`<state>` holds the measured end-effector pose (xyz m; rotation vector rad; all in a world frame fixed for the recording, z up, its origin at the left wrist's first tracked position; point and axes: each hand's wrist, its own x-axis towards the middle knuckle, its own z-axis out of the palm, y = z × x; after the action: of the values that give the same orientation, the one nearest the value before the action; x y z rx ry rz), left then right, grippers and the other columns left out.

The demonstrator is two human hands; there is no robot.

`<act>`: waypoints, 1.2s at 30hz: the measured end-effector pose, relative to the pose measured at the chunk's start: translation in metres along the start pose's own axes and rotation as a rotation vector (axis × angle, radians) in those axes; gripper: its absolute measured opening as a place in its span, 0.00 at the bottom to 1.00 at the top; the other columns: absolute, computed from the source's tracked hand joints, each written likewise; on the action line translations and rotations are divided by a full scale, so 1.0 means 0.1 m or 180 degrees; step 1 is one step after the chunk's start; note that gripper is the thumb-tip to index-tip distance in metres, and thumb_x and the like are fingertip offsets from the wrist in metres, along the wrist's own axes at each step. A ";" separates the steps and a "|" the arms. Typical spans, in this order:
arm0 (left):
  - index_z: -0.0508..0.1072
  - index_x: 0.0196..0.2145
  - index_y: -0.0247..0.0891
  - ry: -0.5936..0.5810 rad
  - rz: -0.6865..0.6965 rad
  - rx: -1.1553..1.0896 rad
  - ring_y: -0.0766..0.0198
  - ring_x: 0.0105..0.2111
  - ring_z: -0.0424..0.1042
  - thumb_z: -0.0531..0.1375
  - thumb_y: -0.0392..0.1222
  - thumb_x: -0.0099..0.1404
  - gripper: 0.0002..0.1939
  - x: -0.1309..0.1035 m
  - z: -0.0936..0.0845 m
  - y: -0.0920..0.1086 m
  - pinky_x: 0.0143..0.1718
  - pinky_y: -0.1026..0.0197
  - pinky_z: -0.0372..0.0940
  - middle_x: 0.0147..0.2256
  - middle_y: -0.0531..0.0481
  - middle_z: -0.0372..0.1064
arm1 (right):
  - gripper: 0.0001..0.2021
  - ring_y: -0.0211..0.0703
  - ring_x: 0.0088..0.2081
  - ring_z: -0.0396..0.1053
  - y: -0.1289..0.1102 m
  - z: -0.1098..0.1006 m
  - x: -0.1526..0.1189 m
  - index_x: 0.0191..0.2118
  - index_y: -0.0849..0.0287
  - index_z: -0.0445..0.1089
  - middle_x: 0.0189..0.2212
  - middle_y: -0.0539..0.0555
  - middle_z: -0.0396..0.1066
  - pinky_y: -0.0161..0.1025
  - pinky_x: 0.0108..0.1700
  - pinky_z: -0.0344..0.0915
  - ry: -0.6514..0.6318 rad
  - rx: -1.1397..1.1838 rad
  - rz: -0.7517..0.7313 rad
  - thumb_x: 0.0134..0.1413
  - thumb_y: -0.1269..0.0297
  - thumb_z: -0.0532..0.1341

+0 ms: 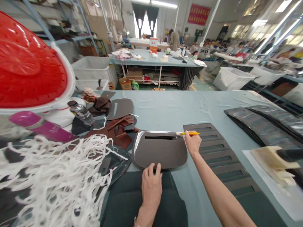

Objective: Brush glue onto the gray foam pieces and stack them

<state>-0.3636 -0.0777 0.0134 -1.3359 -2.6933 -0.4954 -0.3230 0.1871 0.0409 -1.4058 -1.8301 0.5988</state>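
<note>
A grey rounded panel (161, 153) with a long dark slot near its top lies in front of me. A shiny whitish strip runs along its top and left edges. My left hand (152, 181) has its fingers stretched out, with the tips touching the panel's near edge. Pinched in my right hand (193, 143) is a small brush with a yellow handle (194, 133); its whitish head meets the panel's top right corner. Under my left wrist lies dark padded material (125, 198).
Overlapping slotted grey panels (219, 149) lie to the right, beyond them black stacked pieces (246, 121) and a cream-coloured block (272, 162) on white paper. White strips (59, 179), a purple spray can (42, 126), a bottle (80, 111) and a red basin (28, 63) crowd the left.
</note>
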 end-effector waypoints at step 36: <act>0.67 0.52 0.48 -0.0259 -0.0291 0.0615 0.53 0.43 0.61 0.47 0.45 0.67 0.19 0.53 -0.16 -0.35 0.45 0.48 0.56 0.48 0.41 0.62 | 0.10 0.40 0.32 0.71 -0.92 0.58 -1.27 0.35 0.54 0.74 0.32 0.51 0.75 0.33 0.39 0.66 -0.1158 0.1357 -0.0638 0.55 0.59 0.56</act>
<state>-0.4248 -0.0623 0.0318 -1.2113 -2.7926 -0.1851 -0.4087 0.0437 0.0386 -0.8590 -1.9383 1.1184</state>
